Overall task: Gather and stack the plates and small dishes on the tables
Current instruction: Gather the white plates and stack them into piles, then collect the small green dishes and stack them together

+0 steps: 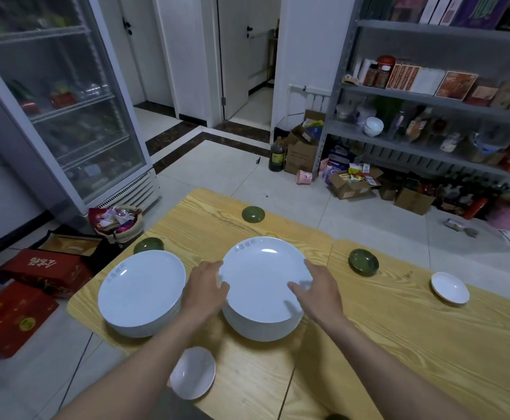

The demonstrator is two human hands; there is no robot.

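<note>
White small dish [193, 372] lies nearest on the wood surface [399, 344]. Beyond it, left grip [206, 283] and right grip [317, 291] clasp opposite rims of a plate stack [262, 277]. A 2nd stack [141, 289] sits just left; 3 green dishes [363, 262] lie farther back.

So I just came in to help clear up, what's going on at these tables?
A person is gathering dishes. The left hand and right hand hold the top plate of one white pile by its rim. A second pile sits left of it. Three green dishes and two small white dishes lie scattered.
</note>
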